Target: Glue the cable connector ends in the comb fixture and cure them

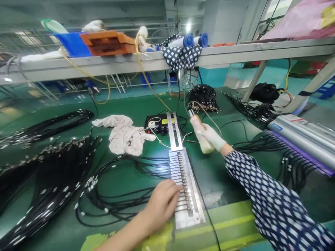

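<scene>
Lying across the green surface (65, 230) at far left, bundled black cables (47, 174) fan toward a long slotted metal jig (187, 184). The left hand (162, 204) rests flat on the wire ends seated there, fingers together, pressing. Keeping that pressure even should stop the wires shifting. Further right, the gloved right hand (213, 137) has fingers clamped around a cream-handled soldering tool (200, 134), tip angled away.
</scene>
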### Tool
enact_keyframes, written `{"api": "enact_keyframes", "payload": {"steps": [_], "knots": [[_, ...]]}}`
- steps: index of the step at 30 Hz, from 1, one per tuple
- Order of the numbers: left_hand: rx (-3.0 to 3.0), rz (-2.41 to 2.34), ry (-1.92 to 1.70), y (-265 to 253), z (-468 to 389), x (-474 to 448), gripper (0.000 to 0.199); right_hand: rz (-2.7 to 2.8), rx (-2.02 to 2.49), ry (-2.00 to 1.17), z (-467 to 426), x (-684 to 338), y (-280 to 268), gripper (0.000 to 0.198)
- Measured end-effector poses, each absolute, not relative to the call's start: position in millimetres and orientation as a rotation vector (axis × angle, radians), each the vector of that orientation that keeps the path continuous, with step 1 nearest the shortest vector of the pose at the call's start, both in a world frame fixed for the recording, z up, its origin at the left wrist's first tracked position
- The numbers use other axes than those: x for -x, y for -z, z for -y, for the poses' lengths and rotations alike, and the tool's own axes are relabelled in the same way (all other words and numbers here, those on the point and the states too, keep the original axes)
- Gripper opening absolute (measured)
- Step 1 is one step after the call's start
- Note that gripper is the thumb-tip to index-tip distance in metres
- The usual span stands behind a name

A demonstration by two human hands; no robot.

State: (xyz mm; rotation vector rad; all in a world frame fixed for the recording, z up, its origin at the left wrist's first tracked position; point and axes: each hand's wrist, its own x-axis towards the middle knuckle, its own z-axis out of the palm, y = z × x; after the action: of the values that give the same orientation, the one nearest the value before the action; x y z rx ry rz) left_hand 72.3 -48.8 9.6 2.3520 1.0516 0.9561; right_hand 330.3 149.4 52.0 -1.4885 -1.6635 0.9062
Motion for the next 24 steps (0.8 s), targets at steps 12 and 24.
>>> {"api": "enact_keyframes", "payload": {"steps": [12,24], "knots": [[-1.57,-0.681,-0.679,-35,53,-119,0.069,1.201,0.732,-1.268,29,-352,-65,0.069],[-0.869,-0.641,-0.399,-36,47,-100,0.059,1.218,0.873,-1.355,-5,-373,-41,0.08]]}}
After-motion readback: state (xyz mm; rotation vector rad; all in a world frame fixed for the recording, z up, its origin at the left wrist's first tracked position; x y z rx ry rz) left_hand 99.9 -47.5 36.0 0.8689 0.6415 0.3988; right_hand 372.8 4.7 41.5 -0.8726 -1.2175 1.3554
